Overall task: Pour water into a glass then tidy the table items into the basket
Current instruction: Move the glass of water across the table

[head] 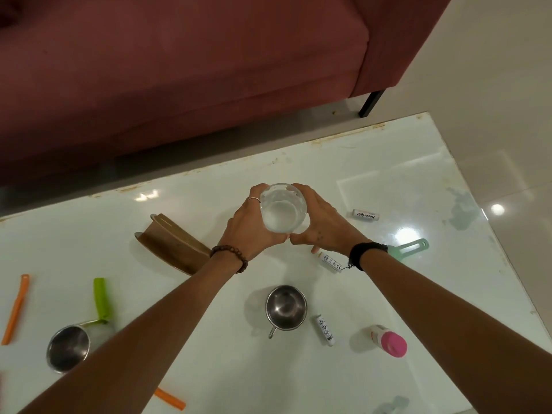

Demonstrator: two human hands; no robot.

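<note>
A clear glass (283, 208) holding water stands near the middle of the white table (209, 369). My left hand (251, 227) and my right hand (321, 224) wrap around it from both sides. A brown wooden basket (168, 242) lies just left of my left wrist. A steel mug (286, 307) stands upright nearer to me, its inside looking empty. Scattered on the table are small white tubes (365, 215) (331, 261) (325, 330), a pink-capped bottle (388, 340), a green clip (100, 298), orange sticks (16, 309) (169, 398) and a pale green tag (410, 248).
A second steel cup (68, 348) with a handle sits at the front left. A maroon sofa (179, 70) runs along the far side of the table, one black leg (372, 103) by the table's far right corner. Tiled floor (493, 85) lies to the right.
</note>
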